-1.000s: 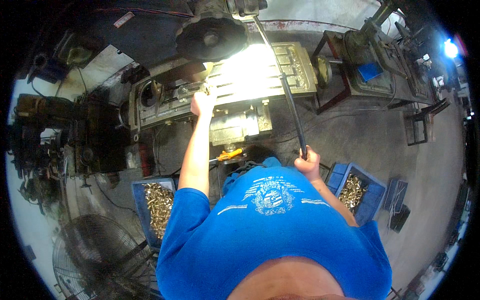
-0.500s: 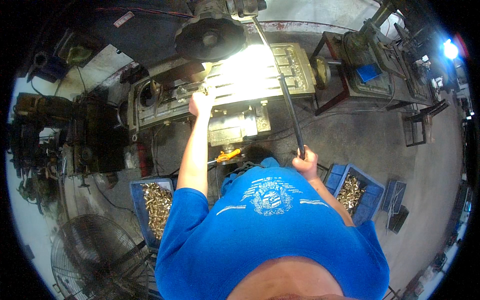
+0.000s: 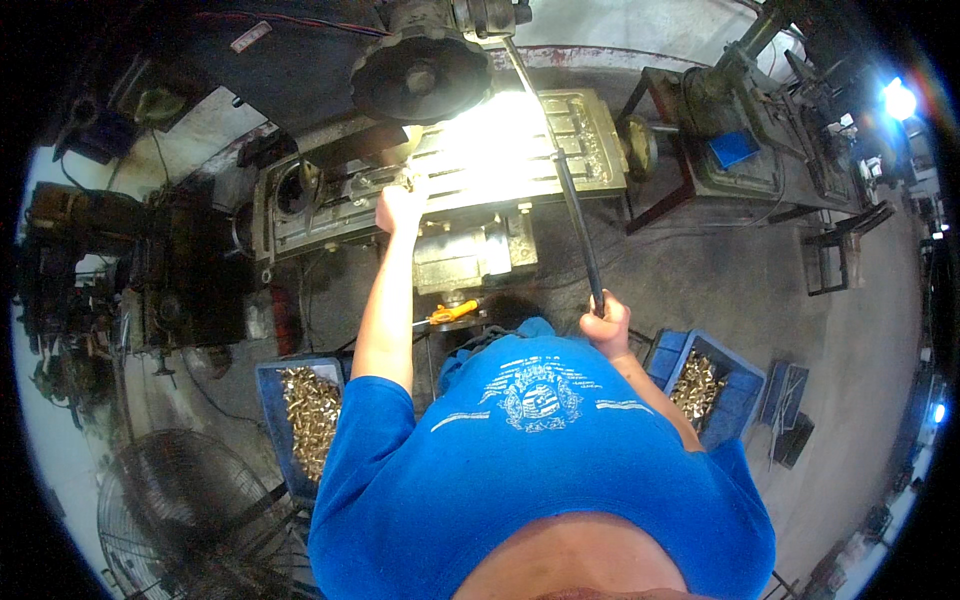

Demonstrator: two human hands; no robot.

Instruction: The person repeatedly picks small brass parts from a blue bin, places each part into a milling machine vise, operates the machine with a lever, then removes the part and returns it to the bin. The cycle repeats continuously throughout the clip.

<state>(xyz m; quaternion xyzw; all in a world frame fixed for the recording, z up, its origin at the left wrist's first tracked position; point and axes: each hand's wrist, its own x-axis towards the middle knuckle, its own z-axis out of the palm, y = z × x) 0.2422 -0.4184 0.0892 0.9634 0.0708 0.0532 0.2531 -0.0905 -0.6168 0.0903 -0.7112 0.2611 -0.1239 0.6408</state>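
Long thin silver-and-black bar (image 3: 577,222) slanting past the grey slotted metal table (image 3: 592,135), my right hand (image 3: 607,322) gripping its low end, my left hand (image 3: 400,208) at the table, its hold I can't tell, blue plastic bin (image 3: 742,390) beside me.

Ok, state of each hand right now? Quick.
Left hand: at the machine table, fingertips unclear; can't tell if open or closed, or holding anything.
Right hand: closed, holding the lower end of the long bar.
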